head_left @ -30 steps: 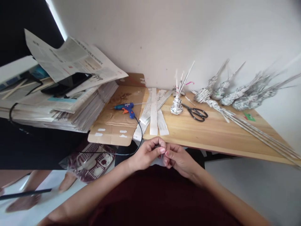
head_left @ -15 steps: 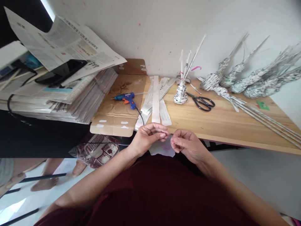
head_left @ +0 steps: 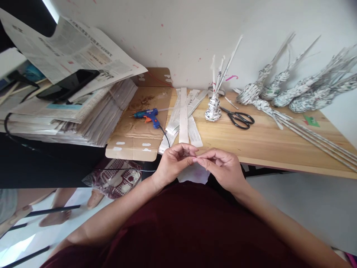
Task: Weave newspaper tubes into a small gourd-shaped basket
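Note:
My left hand (head_left: pixel 176 162) and my right hand (head_left: pixel 221 167) meet fingertip to fingertip over the table's front edge. Thumb and forefinger are pinched on each hand; whatever lies between them is too small to make out. Just beyond the fingers lie several flat newspaper strips (head_left: pixel 183 115), crossing one another. A small woven paper vase shape (head_left: pixel 213 110) stands behind my right hand, with paper rods sticking up from it. Black-handled scissors (head_left: pixel 240 120) rest to its right. A blue glue gun (head_left: pixel 147 116) lies on a cardboard sheet (head_left: pixel 131 145) to the left.
Stacked newspapers (head_left: pixel 92 119) rise at the left with a black phone (head_left: pixel 68 85) on top. Several woven paper pieces (head_left: pixel 252 93) lean on the wall at right, and long paper rods (head_left: pixel 320 139) cross the table. A plastic-wrapped package (head_left: pixel 117 180) and another person's foot (head_left: pixel 55 219) show below left.
My right hand has moved left, closing the gap, so its fingertips now touch those of my left hand. The view has shifted slightly.

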{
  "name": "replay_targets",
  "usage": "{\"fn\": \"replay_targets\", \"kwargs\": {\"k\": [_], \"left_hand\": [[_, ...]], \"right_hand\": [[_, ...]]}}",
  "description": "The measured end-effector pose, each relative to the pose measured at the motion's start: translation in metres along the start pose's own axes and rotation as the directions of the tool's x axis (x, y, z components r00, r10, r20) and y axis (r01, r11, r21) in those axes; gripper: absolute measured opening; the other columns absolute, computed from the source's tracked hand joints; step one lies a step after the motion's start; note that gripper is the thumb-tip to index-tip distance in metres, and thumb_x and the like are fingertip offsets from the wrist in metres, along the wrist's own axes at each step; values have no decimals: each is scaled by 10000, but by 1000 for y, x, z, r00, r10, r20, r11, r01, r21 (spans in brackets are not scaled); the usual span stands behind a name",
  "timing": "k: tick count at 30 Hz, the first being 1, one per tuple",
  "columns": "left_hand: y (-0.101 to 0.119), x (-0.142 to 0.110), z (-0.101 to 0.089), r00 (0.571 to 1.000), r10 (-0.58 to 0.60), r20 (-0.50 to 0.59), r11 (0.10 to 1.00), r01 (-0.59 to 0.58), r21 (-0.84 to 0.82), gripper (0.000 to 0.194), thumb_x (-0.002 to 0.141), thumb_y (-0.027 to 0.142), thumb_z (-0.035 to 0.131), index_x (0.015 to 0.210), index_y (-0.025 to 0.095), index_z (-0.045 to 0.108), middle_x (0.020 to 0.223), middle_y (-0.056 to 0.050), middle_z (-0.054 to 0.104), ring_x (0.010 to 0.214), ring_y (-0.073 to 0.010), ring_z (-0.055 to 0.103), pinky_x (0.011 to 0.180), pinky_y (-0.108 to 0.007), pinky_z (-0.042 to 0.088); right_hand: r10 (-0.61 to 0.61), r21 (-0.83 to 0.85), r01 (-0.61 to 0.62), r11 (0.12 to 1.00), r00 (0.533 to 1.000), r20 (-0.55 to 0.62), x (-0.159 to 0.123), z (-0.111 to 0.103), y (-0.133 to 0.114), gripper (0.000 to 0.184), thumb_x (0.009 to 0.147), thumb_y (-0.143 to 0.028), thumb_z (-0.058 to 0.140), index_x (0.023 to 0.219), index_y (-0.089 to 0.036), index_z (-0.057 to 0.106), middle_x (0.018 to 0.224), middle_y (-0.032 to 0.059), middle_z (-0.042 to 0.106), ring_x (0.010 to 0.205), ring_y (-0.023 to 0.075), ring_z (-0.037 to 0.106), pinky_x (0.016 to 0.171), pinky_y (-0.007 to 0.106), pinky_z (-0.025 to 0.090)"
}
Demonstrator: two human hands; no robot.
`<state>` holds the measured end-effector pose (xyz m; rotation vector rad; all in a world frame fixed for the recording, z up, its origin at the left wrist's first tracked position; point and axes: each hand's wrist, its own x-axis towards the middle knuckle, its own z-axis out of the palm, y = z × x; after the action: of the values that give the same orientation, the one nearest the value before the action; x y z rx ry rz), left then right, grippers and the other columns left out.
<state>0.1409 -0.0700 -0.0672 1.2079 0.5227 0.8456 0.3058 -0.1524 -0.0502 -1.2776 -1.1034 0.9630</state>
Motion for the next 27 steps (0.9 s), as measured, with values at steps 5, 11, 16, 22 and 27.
{"fn": "replay_targets", "kwargs": {"k": [5,11,16,22,27], "left_hand": [[-3,-3,1,999,-36,20,999,36,12,224,782,257,869,940,143,759,882,-34,761,806,-119,703,791,-247,586],[-1,-5,3,997,-42,-67,998,46,48,251,795,266,855,977,139,737,830,-18,732,734,-97,674,720,-222,564],[-3,-6,8,993,2,-117,999,3,41,255,785,281,862,933,139,712,818,-13,723,725,-101,683,705,-224,574],[-7,-5,12,990,10,-143,999,-15,-35,261,780,288,867,907,146,689,781,7,707,670,-84,668,651,-204,562],[-5,-4,12,986,2,-167,999,-10,-50,271,783,301,865,921,144,692,780,5,704,690,-88,674,657,-202,560]], "right_hand": [[-2,-57,1,998,1000,-7,-2,1,2,190,841,-379,803,777,-204,761,722,25,737,643,143,625,604,296,506],[77,-12,-77,997,997,-13,-1,2,4,201,811,-409,828,815,-212,783,724,31,733,634,151,643,584,296,527],[246,199,-236,951,969,-26,2,10,0,235,705,-398,880,719,-199,756,609,-1,665,548,119,579,484,252,474],[297,344,-266,900,954,-40,1,18,4,216,696,-360,874,720,-177,761,645,13,705,578,118,602,527,262,512],[264,351,-254,901,964,21,0,15,3,239,739,-404,873,823,-191,804,744,33,757,647,130,653,605,290,556]]}}
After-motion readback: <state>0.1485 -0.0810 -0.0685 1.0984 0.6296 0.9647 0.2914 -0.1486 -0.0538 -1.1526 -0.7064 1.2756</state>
